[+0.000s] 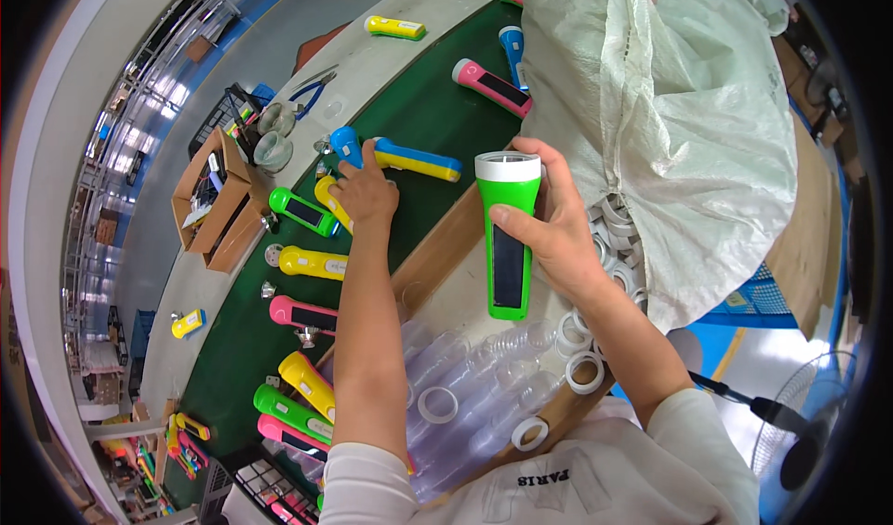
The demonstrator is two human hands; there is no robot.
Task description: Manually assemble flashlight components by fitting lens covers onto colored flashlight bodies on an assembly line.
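Observation:
My right hand [556,232] grips a green flashlight [511,211] upright, its white-rimmed head on top and a dark panel facing me. The thumb presses on its side and the other fingers go behind it. On the green belt, my left hand [369,190] closes its fingers over a blue and yellow flashlight [419,160] near its blue head [346,146]. How firm that grip is, the fingers partly hide. Close beside this hand lie a yellow flashlight [329,198] and a smaller green flashlight [299,209].
Several flashlights line the green belt [409,97], including a pink one [491,88]. A large white woven sack [688,134] stands at right, beside loose white rings [584,373]. Clear plastic tubes [446,376] lie before me. A cardboard box [221,209] and blue-handled pliers [312,97] sit beyond the belt.

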